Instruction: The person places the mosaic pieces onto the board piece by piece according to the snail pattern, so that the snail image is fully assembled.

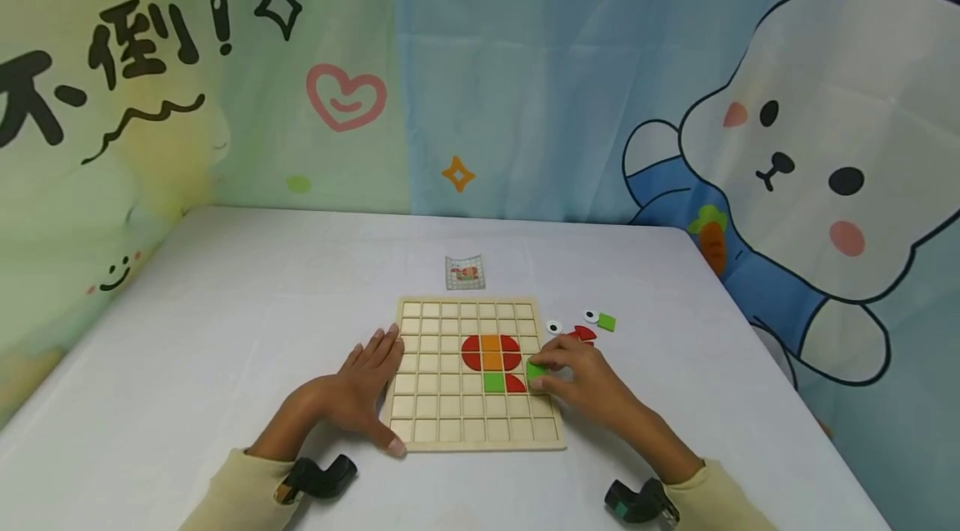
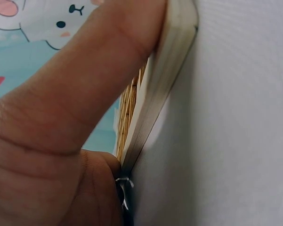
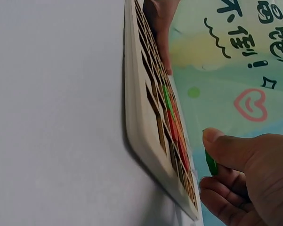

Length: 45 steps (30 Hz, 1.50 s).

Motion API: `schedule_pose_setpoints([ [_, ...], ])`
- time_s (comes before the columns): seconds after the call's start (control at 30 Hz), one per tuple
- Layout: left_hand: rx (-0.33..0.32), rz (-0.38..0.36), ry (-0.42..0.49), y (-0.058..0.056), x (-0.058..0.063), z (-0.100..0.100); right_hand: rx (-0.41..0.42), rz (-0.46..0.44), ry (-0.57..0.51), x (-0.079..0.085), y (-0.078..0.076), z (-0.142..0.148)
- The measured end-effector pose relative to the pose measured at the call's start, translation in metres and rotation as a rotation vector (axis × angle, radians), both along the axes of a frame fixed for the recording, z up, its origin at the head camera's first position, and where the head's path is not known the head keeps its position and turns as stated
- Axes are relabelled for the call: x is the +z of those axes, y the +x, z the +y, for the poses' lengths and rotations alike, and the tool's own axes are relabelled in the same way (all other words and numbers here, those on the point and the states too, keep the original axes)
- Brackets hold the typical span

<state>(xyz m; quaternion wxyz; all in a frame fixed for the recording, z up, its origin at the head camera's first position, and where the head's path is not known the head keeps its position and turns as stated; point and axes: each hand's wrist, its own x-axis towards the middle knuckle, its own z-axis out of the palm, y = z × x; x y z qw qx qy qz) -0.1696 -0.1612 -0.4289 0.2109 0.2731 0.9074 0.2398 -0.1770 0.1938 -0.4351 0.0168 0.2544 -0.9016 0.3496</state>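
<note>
A wooden grid board (image 1: pixel 442 408) lies flat on the white table. My left hand (image 1: pixel 360 385) rests along its left edge, fingers spread and straight, thumb at the near left corner. In the left wrist view the thumb (image 2: pixel 84 80) touches the board's side. My right hand (image 1: pixel 588 381) pinches a green piece (image 3: pixel 211 162) between thumb and fingers, held just above the board's right side. Set in the grid are orange squares (image 1: pixel 491 352) with rounded red pieces (image 1: pixel 471 353) on both sides. Below them sit a green square (image 1: pixel 493 383) and a red quarter-round (image 1: pixel 514 383).
Behind the board lies a small patterned card (image 1: pixel 465 273). Beyond my right hand are loose pieces: two eye discs (image 1: pixel 553 328), red pieces (image 1: pixel 585 333) partly hidden by the hand, and a green square (image 1: pixel 607 323). A printed cloth (image 1: pixel 510 97) hangs behind the table.
</note>
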Motion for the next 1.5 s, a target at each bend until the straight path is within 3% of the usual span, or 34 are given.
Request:
schedule_pose_setpoints([
  [0.3, -0.013, 0.005, 0.003, -0.003, -0.01, -0.002, 0.053, -0.012, -0.025, 0.001, 0.003, -0.017],
  [0.5, 0.008, 0.021, -0.003, -0.001, -0.003, 0.0, 0.109, 0.005, -0.051, 0.001, 0.0, -0.028],
  [0.67, 0.005, 0.032, -0.019, -0.002, -0.004, 0.0, 0.133, 0.01, -0.042, 0.0, -0.002, -0.04],
  [1.23, -0.002, 0.023, -0.008, -0.003, -0.007, -0.001, 0.211, 0.088, 0.197, 0.003, -0.004, -0.076],
  [1.5, 0.011, 0.051, -0.035, -0.008, -0.021, -0.003, 0.198, 0.076, 0.237, 0.0, -0.007, -0.077],
])
